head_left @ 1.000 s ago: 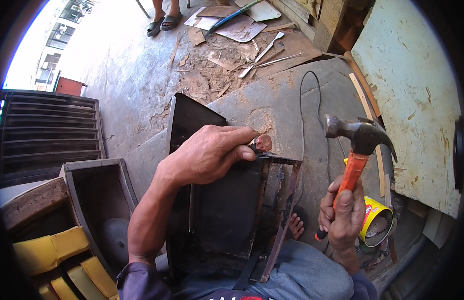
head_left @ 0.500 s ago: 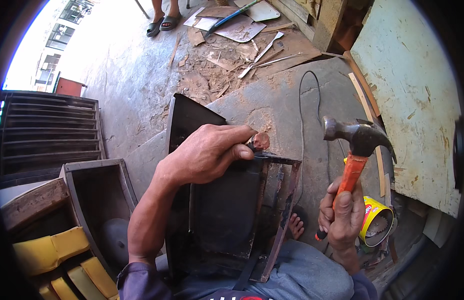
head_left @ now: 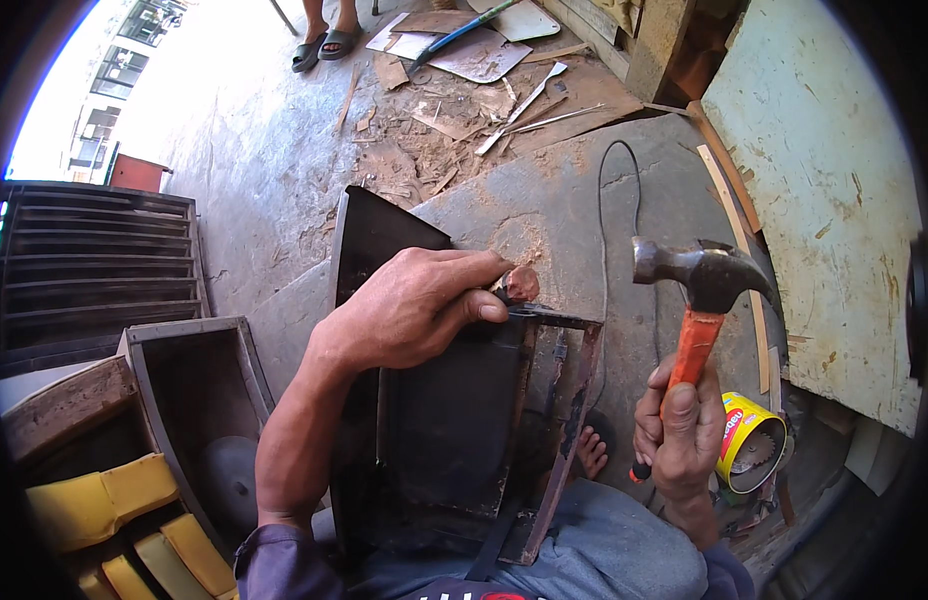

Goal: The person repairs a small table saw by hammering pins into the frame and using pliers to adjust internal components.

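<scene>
My left hand (head_left: 404,310) is closed on a short tool (head_left: 521,283) with a battered, reddish-brown flat end, over the top edge of a black metal frame (head_left: 449,430) lying across my lap. The tool's lower part is hidden by my fingers and the frame. My right hand (head_left: 681,440) grips a claw hammer (head_left: 699,280) by its orange handle, head up, to the right of the frame and apart from it.
Dark crates (head_left: 189,400), yellow padded pieces (head_left: 102,500) and a slatted panel (head_left: 99,262) lie left. A yellow can (head_left: 752,443), cable (head_left: 606,250) and pale board (head_left: 814,200) are right. Ahead are scrap pieces (head_left: 454,140) and another person's sandalled feet (head_left: 324,45).
The hammer head and my right hand have shifted a little to the left, toward the tool in my left hand. My left hand has hardly moved.
</scene>
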A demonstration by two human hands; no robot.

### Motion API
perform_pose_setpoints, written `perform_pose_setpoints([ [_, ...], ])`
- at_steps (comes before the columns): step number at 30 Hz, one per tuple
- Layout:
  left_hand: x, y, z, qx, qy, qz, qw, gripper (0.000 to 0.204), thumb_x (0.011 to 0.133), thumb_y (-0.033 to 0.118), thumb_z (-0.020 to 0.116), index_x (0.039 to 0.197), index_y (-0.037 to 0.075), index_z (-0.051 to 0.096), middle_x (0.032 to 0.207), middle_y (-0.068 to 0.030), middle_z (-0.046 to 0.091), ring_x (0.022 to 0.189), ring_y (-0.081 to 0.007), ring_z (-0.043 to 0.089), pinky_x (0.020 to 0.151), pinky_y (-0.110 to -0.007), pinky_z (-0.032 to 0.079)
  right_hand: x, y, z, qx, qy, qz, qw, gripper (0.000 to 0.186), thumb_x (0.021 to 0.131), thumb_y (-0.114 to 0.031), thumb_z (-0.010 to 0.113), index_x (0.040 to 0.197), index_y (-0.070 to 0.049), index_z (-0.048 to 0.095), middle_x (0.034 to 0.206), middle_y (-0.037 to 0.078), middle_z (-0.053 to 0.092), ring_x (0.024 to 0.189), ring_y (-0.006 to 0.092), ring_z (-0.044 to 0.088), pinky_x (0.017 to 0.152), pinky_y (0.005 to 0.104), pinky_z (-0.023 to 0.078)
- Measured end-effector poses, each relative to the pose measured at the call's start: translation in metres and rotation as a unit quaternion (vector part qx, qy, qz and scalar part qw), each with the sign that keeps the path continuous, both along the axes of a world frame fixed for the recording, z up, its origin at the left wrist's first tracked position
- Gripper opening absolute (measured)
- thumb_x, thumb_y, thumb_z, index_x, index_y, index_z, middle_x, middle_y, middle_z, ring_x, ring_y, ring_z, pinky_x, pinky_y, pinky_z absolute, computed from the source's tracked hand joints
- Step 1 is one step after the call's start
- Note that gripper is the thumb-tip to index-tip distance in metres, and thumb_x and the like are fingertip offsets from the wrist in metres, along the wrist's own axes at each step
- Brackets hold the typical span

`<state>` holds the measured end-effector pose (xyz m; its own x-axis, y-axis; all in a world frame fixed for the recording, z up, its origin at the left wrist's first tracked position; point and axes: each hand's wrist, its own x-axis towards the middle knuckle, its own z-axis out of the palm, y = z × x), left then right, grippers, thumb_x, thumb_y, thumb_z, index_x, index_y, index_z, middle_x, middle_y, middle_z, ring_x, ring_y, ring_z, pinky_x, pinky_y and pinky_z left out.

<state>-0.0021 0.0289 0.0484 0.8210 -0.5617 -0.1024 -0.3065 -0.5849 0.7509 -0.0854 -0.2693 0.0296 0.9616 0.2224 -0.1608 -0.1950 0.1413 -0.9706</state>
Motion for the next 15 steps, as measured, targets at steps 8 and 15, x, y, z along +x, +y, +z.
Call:
perform_pose_setpoints([
  [8,-0.001,-0.001,0.0,0.013,0.005,0.003,1.0,0.023,0.092,0.016,0.064,0.11,0.001,0.064,0.091,-0.0136,0.068,0.087,-0.0345,0.069,0.077,-0.041,0.053,0.001,0.004,-0.001,-0.018,-0.007,0.004,1.0,0.04,0.106,-0.042,0.048,0.111,-0.002,0.048,0.059,-0.004,0.039,0.046,0.0021,0.033,0.042,0.0203,0.028],
  [15,0.0,0.001,0.001,0.01,0.009,0.007,1.0,0.022,0.093,0.018,0.065,0.109,0.003,0.065,0.091,-0.0145,0.069,0.086,-0.0361,0.069,0.076,-0.042,0.053,0.01,0.016,0.004,-0.172,-0.053,0.053,0.982,0.032,0.107,-0.035,0.05,0.107,-0.003,0.054,0.064,-0.004,0.052,0.051,0.0038,0.048,0.047,0.0204,0.036],
])
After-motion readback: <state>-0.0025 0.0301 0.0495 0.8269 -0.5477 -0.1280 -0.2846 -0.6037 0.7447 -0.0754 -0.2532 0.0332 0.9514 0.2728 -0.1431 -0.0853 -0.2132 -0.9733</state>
